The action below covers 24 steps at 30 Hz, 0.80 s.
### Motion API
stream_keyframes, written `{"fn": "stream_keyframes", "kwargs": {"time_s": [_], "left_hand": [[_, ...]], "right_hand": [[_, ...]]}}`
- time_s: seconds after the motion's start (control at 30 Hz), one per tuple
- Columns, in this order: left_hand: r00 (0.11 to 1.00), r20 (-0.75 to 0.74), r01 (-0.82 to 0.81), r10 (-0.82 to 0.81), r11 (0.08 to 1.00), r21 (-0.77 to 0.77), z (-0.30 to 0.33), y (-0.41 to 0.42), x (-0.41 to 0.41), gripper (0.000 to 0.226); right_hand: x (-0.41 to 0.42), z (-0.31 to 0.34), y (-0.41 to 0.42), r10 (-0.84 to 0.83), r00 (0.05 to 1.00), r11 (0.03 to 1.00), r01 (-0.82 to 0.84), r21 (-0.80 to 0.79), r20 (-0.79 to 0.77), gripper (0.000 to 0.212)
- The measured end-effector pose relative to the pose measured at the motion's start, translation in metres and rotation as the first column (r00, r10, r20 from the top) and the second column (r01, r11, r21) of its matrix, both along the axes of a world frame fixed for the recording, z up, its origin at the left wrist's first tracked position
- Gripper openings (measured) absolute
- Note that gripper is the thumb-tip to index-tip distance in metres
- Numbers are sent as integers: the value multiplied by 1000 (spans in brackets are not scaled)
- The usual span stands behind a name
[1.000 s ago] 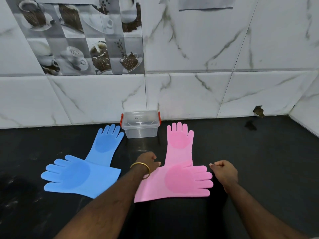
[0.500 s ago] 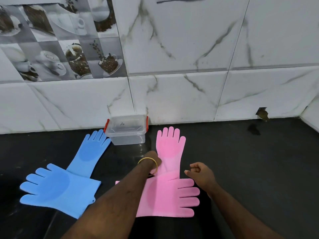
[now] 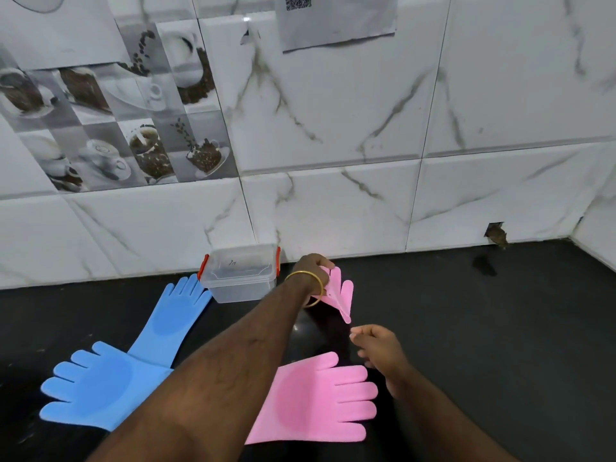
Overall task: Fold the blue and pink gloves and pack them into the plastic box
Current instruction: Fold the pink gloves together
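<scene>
Left hand (image 3: pixel 313 266) now lifting far pink glove (image 3: pixel 340 295)

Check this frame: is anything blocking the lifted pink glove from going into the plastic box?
Yes. The plastic box has its clear lid on, red latches at both ends. The left hand holds the pink glove just right of it.

pink gloves (image 3: pixel 316 398), blue gloves (image 3: pixel 100 391), black counter (image 3: pixel 483 345)

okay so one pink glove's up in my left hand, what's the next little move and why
Probably bring the right hand up to pinch the hanging cuff end of the lifted pink glove. The left hand holds it alone, crumpled and unfolded, and the plastic box still has its lid on.
</scene>
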<state>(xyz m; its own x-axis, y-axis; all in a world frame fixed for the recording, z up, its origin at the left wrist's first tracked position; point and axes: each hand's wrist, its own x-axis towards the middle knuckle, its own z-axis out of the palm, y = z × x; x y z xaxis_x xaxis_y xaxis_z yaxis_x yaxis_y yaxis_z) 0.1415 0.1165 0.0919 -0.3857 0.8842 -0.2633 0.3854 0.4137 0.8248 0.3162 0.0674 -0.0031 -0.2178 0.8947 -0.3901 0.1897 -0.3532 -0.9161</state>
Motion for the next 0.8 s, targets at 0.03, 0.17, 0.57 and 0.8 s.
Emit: {"fn": "stream_keyframes", "kwargs": {"time_s": [0.03,0.17,0.57,0.8], "left_hand": [[1000,26,-14,13,1000,20,4,4,1,36],[998,26,-56,55,997,49,28,12,1,14],[980,137,123,-145,979,162,149,-30,-26,33],[921,-147,361,-360,932,-27,194,-57,-70,43]], "right_hand": [[-2,2,0,37,997,997,-41,-67,-68,13],[-18,6,1,121,883,941,-248,-231,-454,30],[-87,43,20,-348,351,843,-288,-454,-869,109],[-118,43,-12,-211,685,749,-345,-566,-697,77]]}}
